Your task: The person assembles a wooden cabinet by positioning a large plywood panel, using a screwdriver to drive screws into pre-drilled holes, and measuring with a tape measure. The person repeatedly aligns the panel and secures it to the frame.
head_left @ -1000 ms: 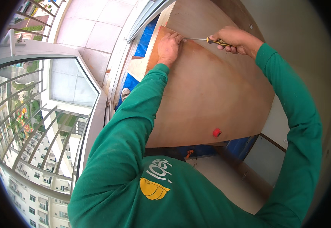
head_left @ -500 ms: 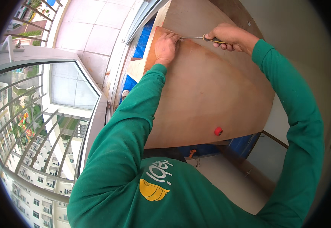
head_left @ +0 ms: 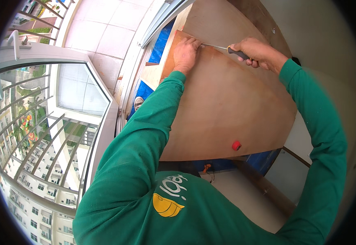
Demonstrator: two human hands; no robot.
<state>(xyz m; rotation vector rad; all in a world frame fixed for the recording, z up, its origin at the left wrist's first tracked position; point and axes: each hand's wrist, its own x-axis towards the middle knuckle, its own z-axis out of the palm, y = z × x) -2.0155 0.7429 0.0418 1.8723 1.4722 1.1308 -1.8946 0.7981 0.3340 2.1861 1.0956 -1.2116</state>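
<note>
My right hand is wrapped around the dark handle of a screwdriver. Its thin metal shaft points left, with the tip beside the fingers of my left hand. That hand rests at the far left corner of a large brown wooden panel, its fingers bent and pressed together at the tip. Whatever they pinch there, if anything, is too small to make out.
A small red round object lies on the panel toward the near edge. Left of the panel are blue sheeting and an open white-framed glass window. An orange item with a cord sits below the panel's near edge.
The whole view has shifted slightly, so panel and hands appear a little farther right and lower. The screwdriver's handle looks turned in my right hand; its tip stays by my left fingers.
</note>
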